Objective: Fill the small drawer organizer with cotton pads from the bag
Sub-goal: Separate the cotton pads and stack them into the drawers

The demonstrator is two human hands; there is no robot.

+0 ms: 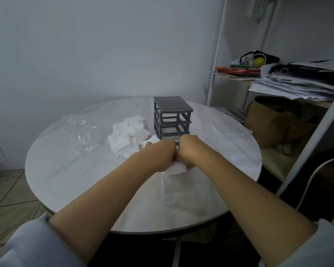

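Two bare forearms with pale sleeves [29, 241] pushed up reach forward from the bottom of the view over a round white surface [69, 176]. Nearest the viewer on the surface lies a clear plastic drawer [169, 195], long and narrow, its open top facing up and its far end hidden under the hands.

Above that far end the left hand [158, 157] and the right hand [189, 151] meet knuckle to knuckle. Both are curled closed around a small stack of white cotton pads [176, 168], which shows below the fingers and sits at the mouth of the drawer. Whether the stack already rests inside the drawer cannot be told.

Just beyond the hands stands the grey drawer organizer [172, 116], an upright frame with open slots; the upper slots are bare, and a pale drawer appears to sit in a lower one. To the left of the frame, touching or nearly touching its base, lies a loose heap of more cotton pads [127, 135]. Further left, well apart from the hands, a crumpled clear plastic bag [81, 132] lies flat on the surface.

Behind everything is a plain pale wall [96, 54]. At the far right a white metal shelf [218, 60] holds stacked papers [293, 85], and a brown paper bag [266, 122] sits below it.
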